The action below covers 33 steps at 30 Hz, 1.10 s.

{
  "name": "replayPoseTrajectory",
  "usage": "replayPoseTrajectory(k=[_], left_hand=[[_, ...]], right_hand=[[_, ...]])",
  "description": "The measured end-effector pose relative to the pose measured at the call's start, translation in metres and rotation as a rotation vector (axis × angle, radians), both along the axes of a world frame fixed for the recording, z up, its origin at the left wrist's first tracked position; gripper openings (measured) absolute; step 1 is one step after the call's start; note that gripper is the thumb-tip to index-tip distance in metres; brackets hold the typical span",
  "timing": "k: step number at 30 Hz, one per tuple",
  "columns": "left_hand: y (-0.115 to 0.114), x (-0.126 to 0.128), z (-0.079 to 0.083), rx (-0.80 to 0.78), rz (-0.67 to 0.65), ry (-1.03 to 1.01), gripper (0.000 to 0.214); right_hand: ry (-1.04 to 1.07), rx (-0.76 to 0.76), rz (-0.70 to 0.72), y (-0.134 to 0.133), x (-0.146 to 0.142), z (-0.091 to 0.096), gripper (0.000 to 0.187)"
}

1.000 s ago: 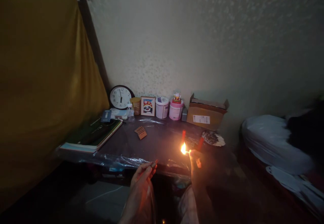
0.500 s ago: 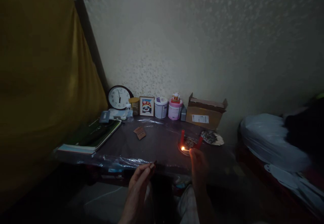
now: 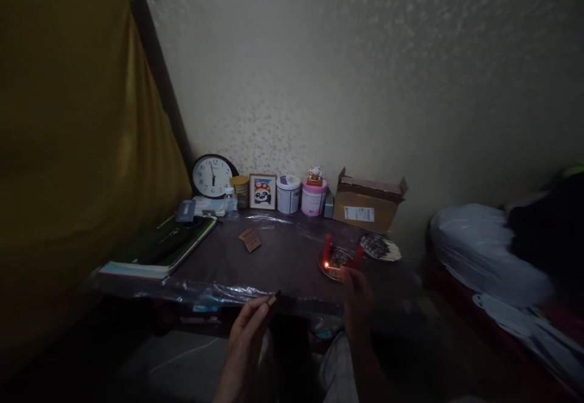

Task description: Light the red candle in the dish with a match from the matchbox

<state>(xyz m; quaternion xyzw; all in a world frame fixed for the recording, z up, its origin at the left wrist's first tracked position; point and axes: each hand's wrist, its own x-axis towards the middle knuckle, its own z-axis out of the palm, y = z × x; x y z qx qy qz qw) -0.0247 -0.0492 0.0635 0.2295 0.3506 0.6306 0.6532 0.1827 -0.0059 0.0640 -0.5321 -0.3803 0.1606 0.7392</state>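
My right hand [image 3: 356,296] pinches a lit match [image 3: 334,268], its small flame at the left tip. The match is held over a round metal plate [image 3: 323,269] with dark bits in it. One red candle [image 3: 327,246] stands upright at the plate's left side, and a second red candle [image 3: 359,256] leans at its right. Neither candle shows a flame. Lower and to the left, my left hand [image 3: 249,330] is closed on a small matchbox [image 3: 272,300], mostly covered by the fingers. Behind the first plate, another plate [image 3: 374,246] holds matches with pale sticks.
Brown folded card pieces [image 3: 250,240] lie mid-table. A green book [image 3: 168,248] is at the left. Along the wall stand a clock [image 3: 213,175], a framed panda picture [image 3: 263,192], a white tub [image 3: 288,195], a pink tub [image 3: 313,199] and a cardboard box [image 3: 365,208].
The match flame has become smaller and dimmer. Both hands keep almost the same place and grip; the whole view has shifted slightly.
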Motion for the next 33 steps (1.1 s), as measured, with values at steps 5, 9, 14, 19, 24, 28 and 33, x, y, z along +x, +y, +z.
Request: replayPoseTrajectory(k=[5, 9, 14, 19, 24, 28, 33], left_hand=[[0.0, -0.002, -0.004, 0.009, -0.018, 0.003, 0.019], [-0.003, -0.001, 0.0, 0.007, -0.032, -0.004, 0.016], [-0.006, 0.001, 0.005, -0.002, -0.02, -0.024, 0.014], [-0.003, 0.001, 0.003, -0.004, -0.012, -0.025, 0.017], [-0.001, 0.0, -0.002, 0.007, -0.027, -0.01, 0.018], [-0.001, 0.001, -0.003, -0.006, -0.018, -0.012, 0.02], [-0.001, 0.002, -0.002, -0.035, -0.014, -0.026, 0.019]], right_hand=[[0.078, -0.019, 0.033, 0.001, -0.001, -0.001, 0.032], [0.116, -0.026, 0.056, 0.001, -0.003, 0.002, 0.033], [0.146, -0.026, 0.082, 0.001, -0.005, 0.008, 0.032], [0.164, -0.029, 0.089, 0.003, -0.005, 0.008, 0.031], [0.141, -0.038, 0.086, 0.005, -0.005, 0.009, 0.029], [0.103, -0.05, 0.07, 0.003, -0.007, 0.012, 0.024], [0.065, -0.06, 0.048, 0.003, -0.007, 0.012, 0.02]])
